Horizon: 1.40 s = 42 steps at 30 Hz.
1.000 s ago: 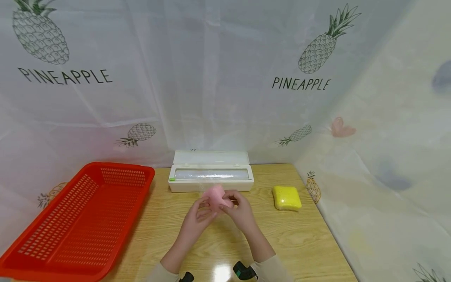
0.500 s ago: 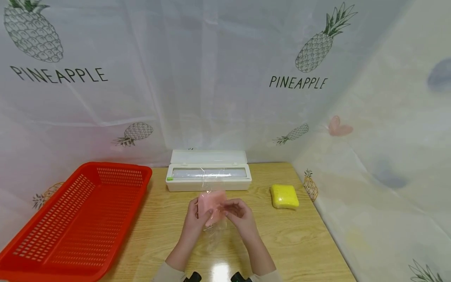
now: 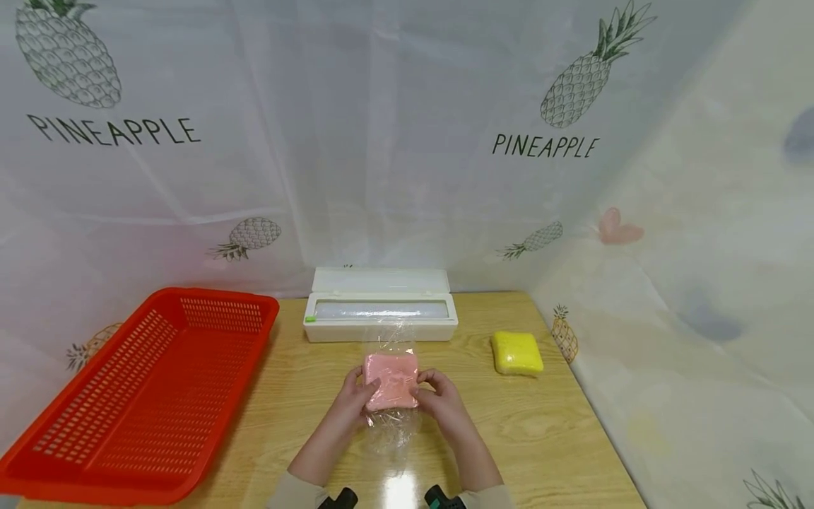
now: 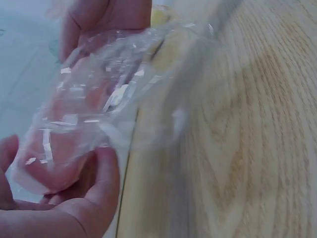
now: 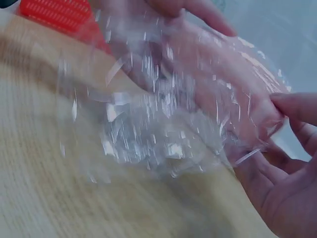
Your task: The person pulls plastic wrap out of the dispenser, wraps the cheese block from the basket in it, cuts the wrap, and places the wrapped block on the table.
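Observation:
A pink square sponge-like block (image 3: 392, 380) lies flat-side up between both hands, with shiny clear plastic film (image 3: 391, 428) over it. Loose film hangs past its near and far edges; the left wrist view shows the crinkled film (image 4: 119, 94) flaring out. My left hand (image 3: 354, 397) grips the left side, thumb on the top face and fingers beneath. On the opposite side my right hand (image 3: 439, 396) pinches the edge between thumb and fingers, as the right wrist view shows on the film-covered block (image 5: 247, 109). Both hands hold it over the table.
Behind the hands stands a white cling film dispenser (image 3: 381, 331), lid raised, with a film roll inside and a green slider. A red perforated basket (image 3: 254, 367) is at the left. A yellow film-covered block (image 3: 516, 352) lies at the right on the wooden table (image 3: 540, 438).
The pink block has turned from tilted to facing up squarely and has come slightly nearer. The right hand has moved from its face to its right edge; the film ends now spread out.

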### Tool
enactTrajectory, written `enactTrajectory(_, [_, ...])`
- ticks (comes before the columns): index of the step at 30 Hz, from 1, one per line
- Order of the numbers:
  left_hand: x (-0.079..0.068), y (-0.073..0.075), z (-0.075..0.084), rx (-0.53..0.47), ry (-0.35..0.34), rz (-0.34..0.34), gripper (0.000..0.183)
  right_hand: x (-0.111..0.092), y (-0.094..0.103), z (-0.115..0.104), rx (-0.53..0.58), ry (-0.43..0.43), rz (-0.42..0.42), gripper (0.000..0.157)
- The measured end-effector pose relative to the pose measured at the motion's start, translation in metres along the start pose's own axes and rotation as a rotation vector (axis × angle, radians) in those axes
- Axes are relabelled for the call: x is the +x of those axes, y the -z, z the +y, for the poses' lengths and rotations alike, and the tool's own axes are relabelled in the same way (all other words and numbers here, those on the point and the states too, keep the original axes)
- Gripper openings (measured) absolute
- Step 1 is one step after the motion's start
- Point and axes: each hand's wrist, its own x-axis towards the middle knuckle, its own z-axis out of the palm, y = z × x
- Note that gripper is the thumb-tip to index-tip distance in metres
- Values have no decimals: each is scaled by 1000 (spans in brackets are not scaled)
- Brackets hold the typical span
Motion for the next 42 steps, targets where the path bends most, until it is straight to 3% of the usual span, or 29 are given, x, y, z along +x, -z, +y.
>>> enactTrajectory(5, [-2,10,-17,21,57,14,73,5,-1,17,1,-28,74,23])
enactTrajectory(12, [1,17,-33,70,25,181,60,5,-6,31,64,-74,64,32])
enactTrajectory(23, [-13,19,-32,313,-1,295,58,-17,-7,37,171,-133,48,33])
enactTrajectory(25, [-19,21,-32,319,-2,294,57,-23,-6,36,169,-156,57,31])
enactTrajectory(28, [-27,25,-33,294,15,261,54,-31,-3,36,155,-182,53,30])
enactTrajectory(32, [-37,30,-35,245,81,162,51,-38,1,35,112,-206,15,27])
enactTrajectory(39, [-54,30,-43,31,134,-160,43,-45,7,38,49,-209,-135,29])
enactTrajectory(42, [-57,28,-49,43,112,-225,41,-47,9,39,38,-193,-214,33])
